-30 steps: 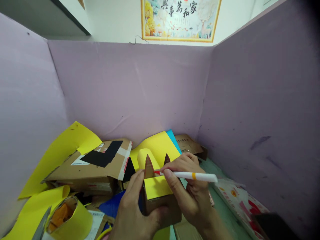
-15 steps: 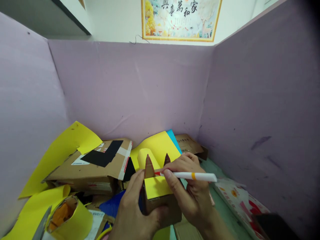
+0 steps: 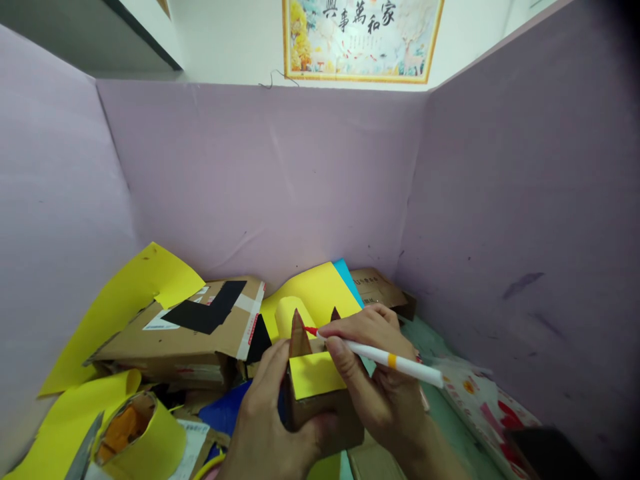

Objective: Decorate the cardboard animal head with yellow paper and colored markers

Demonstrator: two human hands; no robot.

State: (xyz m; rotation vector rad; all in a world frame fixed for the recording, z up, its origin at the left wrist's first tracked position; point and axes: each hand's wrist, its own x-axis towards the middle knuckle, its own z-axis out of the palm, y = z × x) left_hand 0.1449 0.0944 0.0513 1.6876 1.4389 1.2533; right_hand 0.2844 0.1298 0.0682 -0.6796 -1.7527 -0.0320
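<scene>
My left hand [image 3: 273, 413] is wrapped around a small cardboard box [image 3: 325, 420] with a yellow paper piece [image 3: 317, 375] on its top. Two pointed cardboard ears [image 3: 300, 337] stand up from the box's far side, edged in a dark reddish colour. Between thumb and fingers, my right hand [image 3: 380, 373] pinches a white marker [image 3: 400, 365] with an orange band and a red tip. That tip is at the right edge of the left ear, near its upper half; whether it touches cannot be made out. My right hand partly hides the other ear.
A larger cardboard box [image 3: 175, 340] with black paper [image 3: 210, 310] lies at left. Yellow sheets [image 3: 120, 307], a yellow-wrapped tube [image 3: 155, 447] and a scissor blade [image 3: 85, 450] are nearby. Lilac panels [image 3: 270, 180] enclose the back and sides. A dark flat object [image 3: 555, 453] lies lower right.
The marker's red tip has moved up along the left ear's right edge, from near its base. The marker's back end has dropped, tilting it more. My left hand and the box stay nearly still.
</scene>
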